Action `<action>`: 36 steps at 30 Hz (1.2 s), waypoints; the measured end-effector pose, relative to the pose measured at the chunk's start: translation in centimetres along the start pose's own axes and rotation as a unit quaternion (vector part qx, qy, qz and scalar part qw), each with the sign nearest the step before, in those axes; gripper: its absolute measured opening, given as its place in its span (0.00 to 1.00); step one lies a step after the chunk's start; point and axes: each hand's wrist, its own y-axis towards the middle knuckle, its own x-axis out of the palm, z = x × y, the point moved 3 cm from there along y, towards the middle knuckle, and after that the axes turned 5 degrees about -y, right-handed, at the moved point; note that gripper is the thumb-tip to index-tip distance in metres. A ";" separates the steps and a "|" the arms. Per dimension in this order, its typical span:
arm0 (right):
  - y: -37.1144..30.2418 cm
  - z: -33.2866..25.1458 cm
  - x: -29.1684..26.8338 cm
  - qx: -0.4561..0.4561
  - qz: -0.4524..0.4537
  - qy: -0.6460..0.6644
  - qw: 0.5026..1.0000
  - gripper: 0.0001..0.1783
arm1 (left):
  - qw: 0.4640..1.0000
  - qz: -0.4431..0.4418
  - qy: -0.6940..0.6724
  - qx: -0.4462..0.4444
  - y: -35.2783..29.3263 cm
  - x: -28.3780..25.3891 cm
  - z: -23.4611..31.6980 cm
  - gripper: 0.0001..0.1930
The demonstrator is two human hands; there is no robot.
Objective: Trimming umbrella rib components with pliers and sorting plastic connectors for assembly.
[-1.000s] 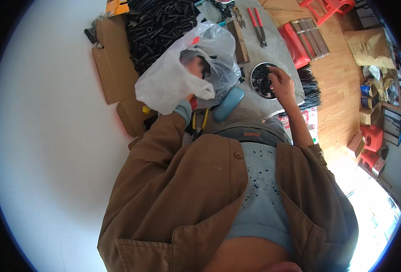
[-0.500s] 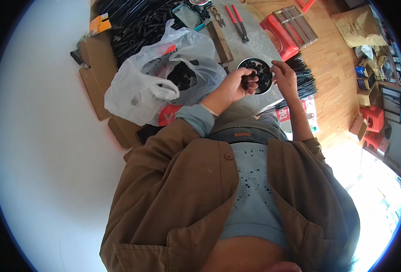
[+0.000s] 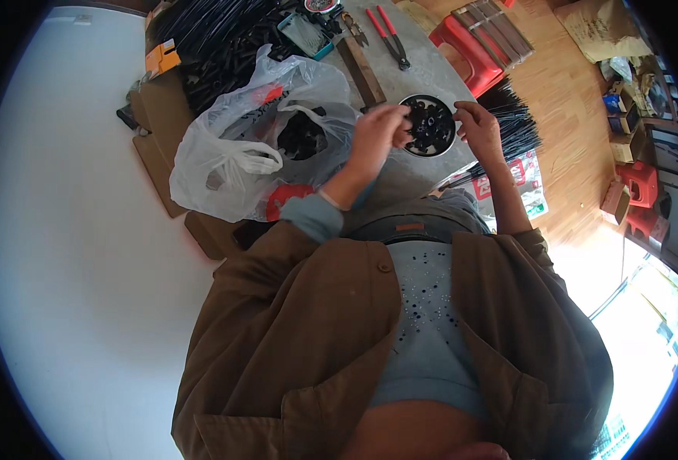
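A round, light-rimmed bowl point(image 3: 454, 136) holds many small black parts point(image 3: 429, 123) on the grey tabletop. At its left edge is my left hand point(image 3: 383, 138), fingers bent toward the bowl and smeared by motion; whether anything is in them does not show. My right hand point(image 3: 480, 132) is closed at the right rim of the bowl, its thumb and fingers curled against the edge. Left of the bowl, a translucent white plastic bag point(image 3: 216, 165) lies open with black pieces point(image 3: 302, 134) inside it.
Behind the bowl lie a wooden block point(image 3: 360, 73), red-handled pincers point(image 3: 389, 38), pliers point(image 3: 354, 29) and a teal tray point(image 3: 304, 36). Long black rods point(image 3: 201, 31) are heaped at the far left. More dark rods point(image 3: 511, 123) stand off the table's right edge, near a red stool point(image 3: 469, 50).
My left hand has moved left from over the bowl to its edge, and the black pieces seen in it before no longer show. My right hand stays at the rim.
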 end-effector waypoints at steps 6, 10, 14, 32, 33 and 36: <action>0.3 -0.3 0.4 -0.011 -0.005 -0.013 1.000 0.14 | 0.727 0.165 0.606 0.278 -1.2 -13.1 0.6 0.13; 0.3 -0.2 0.9 -0.016 -0.013 -0.012 1.000 0.14 | 0.709 0.050 0.700 0.065 -3.0 -14.3 -0.4 0.25; 0.3 -0.7 1.6 -0.014 -0.028 -0.017 0.999 0.14 | 0.613 0.086 0.777 0.109 -2.9 -16.0 -2.7 0.31; -1.3 -1.6 2.4 -0.026 -0.059 -0.035 0.997 0.15 | 0.842 0.041 0.531 0.088 -0.3 -19.2 0.9 0.16; -1.3 -1.5 2.5 -0.022 -0.062 -0.040 0.997 0.15 | 0.835 0.036 0.541 0.089 -0.4 -19.5 0.9 0.15; -1.3 -1.6 2.9 -0.016 -0.066 -0.049 0.997 0.15 | 0.733 0.131 0.621 0.244 -1.7 -18.8 0.6 0.17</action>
